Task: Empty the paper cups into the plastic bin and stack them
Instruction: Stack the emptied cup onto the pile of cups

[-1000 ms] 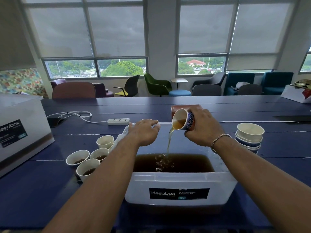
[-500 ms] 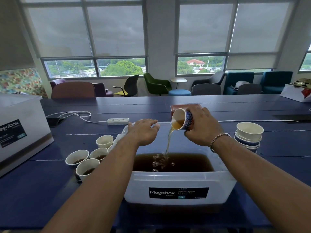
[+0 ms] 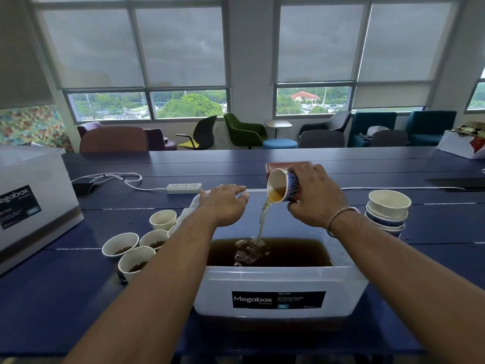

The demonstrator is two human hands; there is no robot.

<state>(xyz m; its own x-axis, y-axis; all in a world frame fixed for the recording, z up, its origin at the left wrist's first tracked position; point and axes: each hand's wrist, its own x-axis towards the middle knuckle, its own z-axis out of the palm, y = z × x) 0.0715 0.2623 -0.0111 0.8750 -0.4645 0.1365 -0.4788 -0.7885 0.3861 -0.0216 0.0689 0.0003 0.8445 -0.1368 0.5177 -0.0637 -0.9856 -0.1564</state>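
**Stream of brown liquid going into the bin**

Nearest me, the translucent white plastic bin (image 3: 215, 290) with its black Megabox label sits on the dark blue plank table (image 3: 52, 298), already holding plenty of brown liquid (image 3: 296, 252), and it's frothing where the pour lands. Just left of the bin, a cluster of round paper cups with white insides (image 3: 136, 260) stands upright; the three nearest show dark liquid at the bottom.

Over the bin, my right hand (image 3: 315, 198) grips a blue-patterned paper cup (image 3: 282, 186), fingers wrapped round its side. It's tipped hard to the left, and a thin amber stream (image 3: 262, 222) runs from its lip straight down into the bin. My left hand (image 3: 223, 203) lies flat on the bin's far left rim, fingers relaxed and grasping nothing.

To the right, a nested stack of empty paper cups (image 3: 388, 211) stands near the bin. Farther back there's a white power strip (image 3: 184, 188) with its cable, and a second Megabox container (image 3: 31, 203) at the left edge. Beyond the table are lounge chairs (image 3: 244, 131) under shaded windows.
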